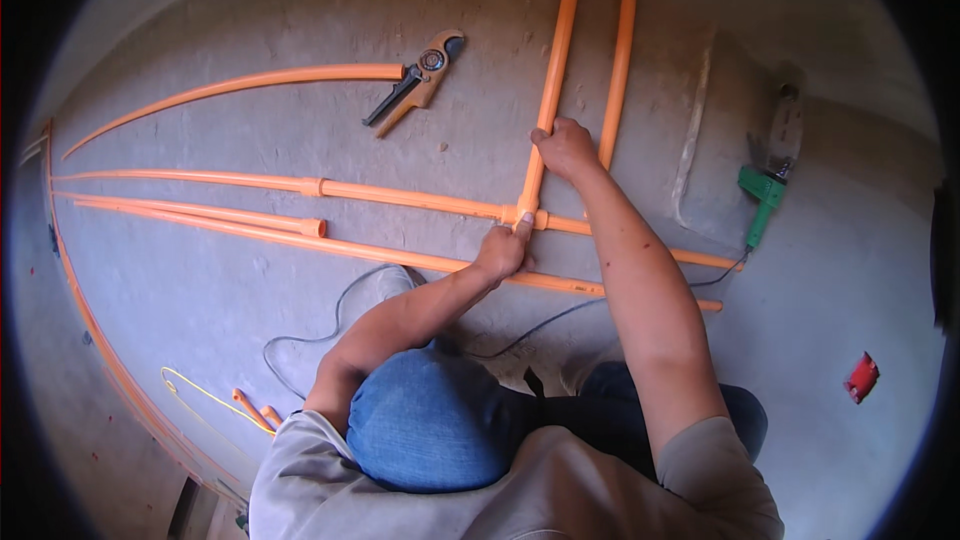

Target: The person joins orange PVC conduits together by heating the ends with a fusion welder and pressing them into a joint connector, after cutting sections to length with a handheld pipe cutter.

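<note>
My left hand (504, 248) is closed around an orange tee fitting (524, 212), with the thumb laid over its front. Higher up, my right hand (568, 148) grips an orange pipe (559, 50) that runs from the tee toward the far side. A long orange pipe (420, 201) comes into the tee from the left, joined by a coupling (317, 187). Nearer to me, another long pipe (400, 257) passes below my left hand. The fingers' undersides and part of the tee are hidden.
A second orange pipe (621, 60) stands right of my right hand. A pipe cutter (428, 75) lies beside a loose pipe (250, 81). At the right are a green-handled heating tool (766, 190) with a cable (725, 275) and a red object (861, 378). Short pipe pieces (247, 405) lie lower left.
</note>
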Motion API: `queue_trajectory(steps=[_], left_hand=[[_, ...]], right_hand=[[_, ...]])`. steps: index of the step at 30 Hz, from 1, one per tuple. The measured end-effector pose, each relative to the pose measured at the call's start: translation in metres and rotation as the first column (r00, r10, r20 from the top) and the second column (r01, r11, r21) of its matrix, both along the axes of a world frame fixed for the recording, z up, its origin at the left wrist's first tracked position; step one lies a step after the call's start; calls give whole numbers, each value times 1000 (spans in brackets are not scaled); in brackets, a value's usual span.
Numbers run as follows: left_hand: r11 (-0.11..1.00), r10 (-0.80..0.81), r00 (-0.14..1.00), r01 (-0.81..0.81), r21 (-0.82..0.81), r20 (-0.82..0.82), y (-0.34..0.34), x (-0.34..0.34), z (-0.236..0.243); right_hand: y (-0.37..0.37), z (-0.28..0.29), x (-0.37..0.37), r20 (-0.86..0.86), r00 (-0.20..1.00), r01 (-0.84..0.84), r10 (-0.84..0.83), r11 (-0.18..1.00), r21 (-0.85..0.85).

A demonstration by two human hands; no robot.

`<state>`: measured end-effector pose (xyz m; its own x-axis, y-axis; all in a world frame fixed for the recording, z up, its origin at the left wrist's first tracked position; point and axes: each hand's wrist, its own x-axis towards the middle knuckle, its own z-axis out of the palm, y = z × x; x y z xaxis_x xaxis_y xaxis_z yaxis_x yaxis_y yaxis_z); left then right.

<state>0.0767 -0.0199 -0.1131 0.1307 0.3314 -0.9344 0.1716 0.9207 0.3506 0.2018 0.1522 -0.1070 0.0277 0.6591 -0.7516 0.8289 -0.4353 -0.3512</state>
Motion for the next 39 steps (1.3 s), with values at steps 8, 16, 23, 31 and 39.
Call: queue_trajectory(steps=[8, 16, 23, 31, 39], left_hand=[[994, -60, 984, 74, 79, -169, -9, 7, -11], [981, -118, 975, 144, 129, -186, -7, 1, -12], [970, -41, 986, 79, 231, -163, -19, -2, -26], [965, -93, 984, 127, 229, -153, -16, -10, -33], [939, -179, 960, 232, 255, -215, -6, -7, -14]], right_hand=[[-5, 4, -2, 31, 999, 11, -12, 1000, 12], [-5, 8, -5, 57, 998, 0, -7, 993, 121], [-8, 11, -8, 56, 998, -14, 10, 997, 80], [-3, 18, -12, 37, 999, 2, -5, 998, 61], [-8, 10, -7, 43, 999, 21, -26, 993, 115]])
